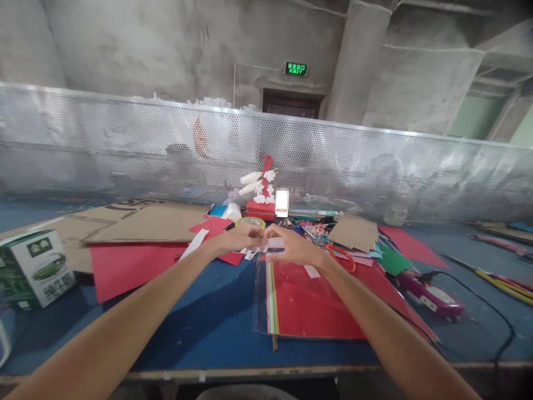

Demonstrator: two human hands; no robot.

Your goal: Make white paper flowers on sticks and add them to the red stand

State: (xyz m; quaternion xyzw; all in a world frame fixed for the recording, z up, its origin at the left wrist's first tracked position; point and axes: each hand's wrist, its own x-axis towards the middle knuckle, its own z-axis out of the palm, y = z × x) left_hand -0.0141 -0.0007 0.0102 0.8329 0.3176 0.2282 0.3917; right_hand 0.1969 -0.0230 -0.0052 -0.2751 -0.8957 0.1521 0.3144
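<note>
My left hand and my right hand meet fingertip to fingertip above the middle of the table. A small piece of white paper is held between them. The right thumb and fingers curve round it, and the left fingers are pinched at its left end. Below the right hand lies a clear-sleeved pack of red paper with a striped edge of coloured sheets. A small pale paper strip rests on the pack. White paper scraps lie just under the left hand, by a roll of yellow tape.
Behind the hands stand a red stand with white paper flowers and a lit phone. A milk carton and cardboard are on the left. On the right are brown card, orange-handled scissors and a purple device with a cable.
</note>
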